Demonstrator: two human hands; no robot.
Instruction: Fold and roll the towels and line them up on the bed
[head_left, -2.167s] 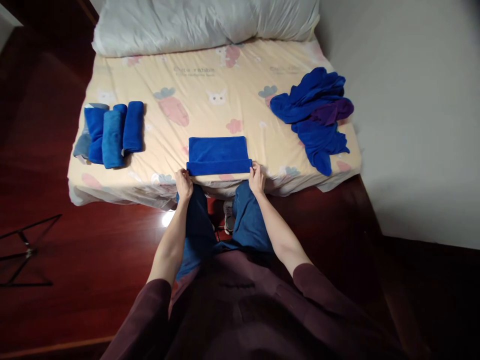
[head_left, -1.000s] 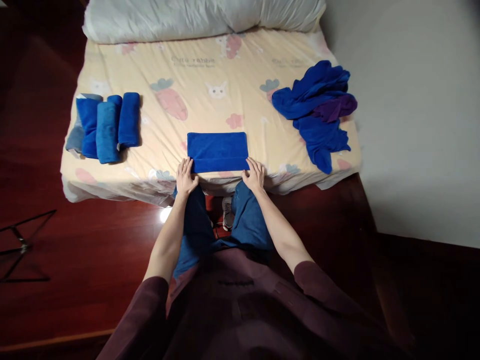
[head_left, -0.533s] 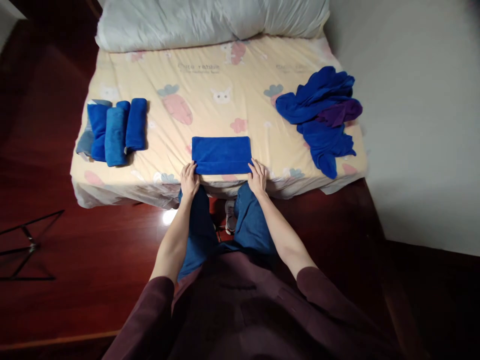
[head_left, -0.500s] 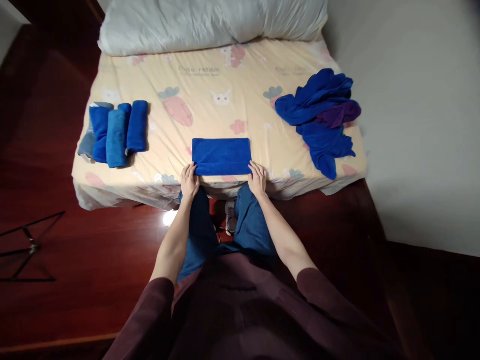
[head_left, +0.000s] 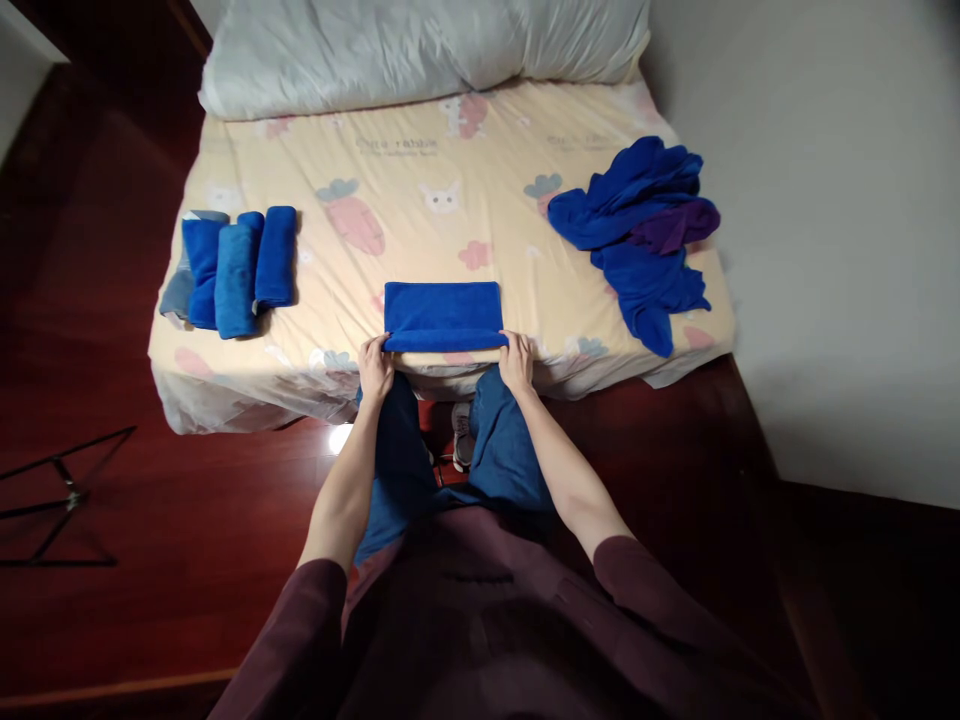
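A blue towel (head_left: 442,306) lies flat as a rectangle near the bed's front edge, its near edge turned over into a raised roll. My left hand (head_left: 376,367) pinches the left end of that roll, and my right hand (head_left: 517,362) pinches the right end. The fingers of both hands are closed on the cloth; the thumbs are mostly hidden. To the left rest several rolled blue towels (head_left: 235,280), side by side. Over on the right is a loose heap of crumpled blue towels (head_left: 637,200) with a purple cloth (head_left: 675,228) among them.
The bed (head_left: 442,240) has a yellow sheet with carrot and rabbit prints. A pale quilt (head_left: 420,55) is bunched along its far side. A grey wall (head_left: 825,250) stands at the right. Black stand legs (head_left: 71,498) are on the dark red floor at left.
The towel's near edge has risen from a flat fold into a thicker roll, with both hands still at its ends. The view has shifted slightly.
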